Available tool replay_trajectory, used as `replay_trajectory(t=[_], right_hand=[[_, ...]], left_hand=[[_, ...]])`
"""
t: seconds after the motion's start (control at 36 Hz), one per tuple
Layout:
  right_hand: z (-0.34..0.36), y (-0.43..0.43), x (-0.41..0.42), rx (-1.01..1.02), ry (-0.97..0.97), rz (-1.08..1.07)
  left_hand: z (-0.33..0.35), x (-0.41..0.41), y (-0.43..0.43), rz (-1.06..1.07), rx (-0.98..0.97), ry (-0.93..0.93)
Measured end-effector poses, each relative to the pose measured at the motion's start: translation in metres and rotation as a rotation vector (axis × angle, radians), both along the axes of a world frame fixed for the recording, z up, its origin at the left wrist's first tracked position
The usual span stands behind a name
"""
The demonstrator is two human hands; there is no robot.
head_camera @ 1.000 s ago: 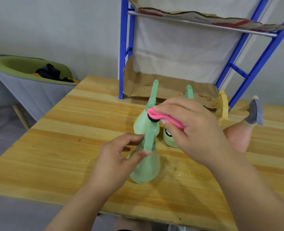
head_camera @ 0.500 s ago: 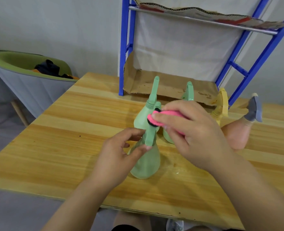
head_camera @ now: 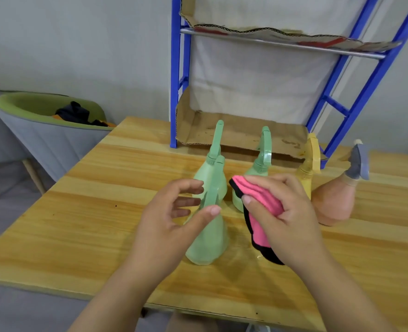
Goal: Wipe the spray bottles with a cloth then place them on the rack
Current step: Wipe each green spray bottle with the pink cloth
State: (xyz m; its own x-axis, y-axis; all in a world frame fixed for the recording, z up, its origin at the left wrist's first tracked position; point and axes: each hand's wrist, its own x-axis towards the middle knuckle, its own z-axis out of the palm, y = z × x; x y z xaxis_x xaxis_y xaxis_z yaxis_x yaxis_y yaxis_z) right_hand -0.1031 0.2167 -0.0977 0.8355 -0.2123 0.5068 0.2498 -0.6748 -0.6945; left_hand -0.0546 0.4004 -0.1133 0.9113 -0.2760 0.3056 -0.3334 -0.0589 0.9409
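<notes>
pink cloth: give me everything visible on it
The pink cloth looks soft and ribbed, like microfibre, with black edging. It is folded over and gripped in the right hand: thumb pressed on its face, fingers curled over its top. Its lower end hangs toward the table; contact unclear. It sits right of the nearest green spray bottle, a gap between them, and overlaps the rear green bottle in view; touching cannot be told.

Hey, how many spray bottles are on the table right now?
5. Nearest green bottle at the left hand, second green bottle behind it, third green bottle beside that, yellow bottle behind the right hand and cloth, peach bottle far right. None seems hidden.
</notes>
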Motion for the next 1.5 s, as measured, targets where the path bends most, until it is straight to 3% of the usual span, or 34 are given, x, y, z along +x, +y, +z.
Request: replay_trajectory(t=[0.31,0.44,0.83,0.92,1.06,1.25,1.36,1.5], right_hand=[[-0.002,0.011,0.001,0.195,-0.152,-0.055],[-0.011,0.025,0.012,0.133,-0.188,-0.073],[-0.04,0.036,0.008,-0.108,-0.414,0.162],[-0.036,0.031,0.012,-0.052,-0.42,0.146],[-0.02,0.025,0.018,0.253,-0.297,0.026],[-0.036,0.028,0.012,0.128,-0.331,0.207],[-0.037,0.024,0.011,0.017,-0.377,0.172],[-0.032,0.017,0.014,0.112,-0.358,0.081]], left_hand=[[0.005,0.0,0.005,-0.056,-0.126,0.061],[0.003,0.002,0.007,-0.053,-0.132,0.074],[0.001,-0.002,0.001,-0.076,-0.21,0.101],[0.001,-0.002,-0.001,-0.084,-0.216,0.092],[0.001,-0.001,-0.002,-0.076,-0.203,0.083],[0.002,-0.002,-0.005,-0.067,-0.203,0.092],[0.003,-0.002,-0.004,-0.062,-0.188,0.086],[0.008,-0.004,-0.013,-0.015,-0.111,0.039]])
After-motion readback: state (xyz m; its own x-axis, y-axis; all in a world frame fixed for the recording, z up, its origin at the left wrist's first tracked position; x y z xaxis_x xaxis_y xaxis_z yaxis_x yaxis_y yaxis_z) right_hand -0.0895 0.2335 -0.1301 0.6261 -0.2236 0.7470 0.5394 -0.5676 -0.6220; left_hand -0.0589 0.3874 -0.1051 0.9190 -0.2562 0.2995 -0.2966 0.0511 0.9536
